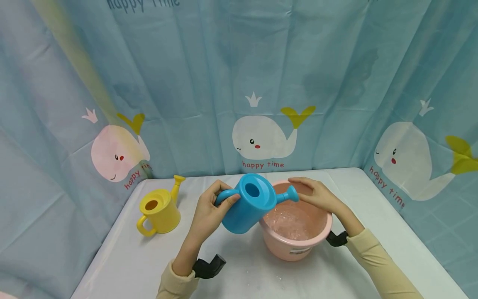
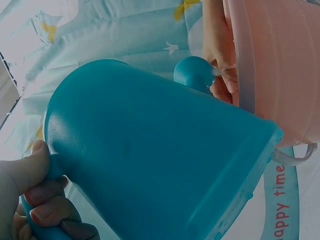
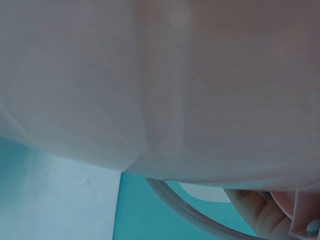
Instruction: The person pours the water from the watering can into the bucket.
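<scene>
My left hand [image 1: 210, 209] grips the handle of a blue watering can [image 1: 242, 214], thumb on top. The can is raised off the table and tilted, its spout over a pink basin [image 1: 287, 249]. In the left wrist view, a little water shows at the spout's mouth [image 2: 192, 72], and drops cling to the can's base. Rippling water [image 1: 293, 222] lies in the basin. My right hand [image 1: 317, 195] holds the basin's far right rim, its fingertips close to the spout. The basin's outer wall [image 3: 165, 100] hides most of that hand in the right wrist view.
A yellow watering can [image 1: 162, 211] stands upright at the left of the white table [image 1: 123, 257]. A few water drops lie near the front. Blue whale-print curtains [image 1: 194, 137] enclose the back and sides. A loop handle [image 3: 190, 210] hangs at the basin's side.
</scene>
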The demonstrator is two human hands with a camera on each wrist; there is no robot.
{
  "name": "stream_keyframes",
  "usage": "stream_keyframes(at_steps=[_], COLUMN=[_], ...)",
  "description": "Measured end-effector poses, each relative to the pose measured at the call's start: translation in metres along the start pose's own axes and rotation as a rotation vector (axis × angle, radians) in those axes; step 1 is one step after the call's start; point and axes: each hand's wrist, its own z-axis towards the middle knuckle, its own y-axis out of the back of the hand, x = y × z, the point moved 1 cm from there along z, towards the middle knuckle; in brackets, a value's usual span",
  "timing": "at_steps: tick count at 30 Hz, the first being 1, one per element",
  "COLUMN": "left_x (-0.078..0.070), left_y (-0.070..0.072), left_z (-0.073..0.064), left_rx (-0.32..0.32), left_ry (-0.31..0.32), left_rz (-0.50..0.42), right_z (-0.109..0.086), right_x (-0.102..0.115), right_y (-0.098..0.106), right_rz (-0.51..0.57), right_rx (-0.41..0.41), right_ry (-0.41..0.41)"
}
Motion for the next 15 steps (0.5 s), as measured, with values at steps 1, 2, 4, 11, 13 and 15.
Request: stream_keyframes(at_steps=[1, 2, 4, 11, 13, 15], left_x=[0.0, 0.0, 0.001, 0.002, 0.002, 0.002], left_y=[0.0, 0.0, 0.0, 0.0, 0.0, 0.001], left_z=[0.0, 0.0, 0.0, 0.0, 0.0, 0.0], left_rx=[0.002, 0.003, 0.005, 0.001, 0.0, -0.001], left_ry=[-0.001, -0.002, -0.002, 0.008, 0.009, 0.009], left_rz=[-0.003, -0.005, -0.007, -0.007, -0.006, -0.006], right_z=[0.0, 0.0, -0.001, -0.007, -0.007, -0.007], right_x=[0.0, 0.001, 0.006, 0.036, 0.039, 0.04], right_y=[0.0, 0.0, 0.001, 0.008, 0.009, 0.009], right_rz=[0.005, 0.009, 0.012, 0.013, 0.016, 0.017], right_rx=[0.0, 0.0, -0.002, 0.013, 0.015, 0.015], right_ry=[0.0, -0.001, -0.001, 0.006, 0.004, 0.004])
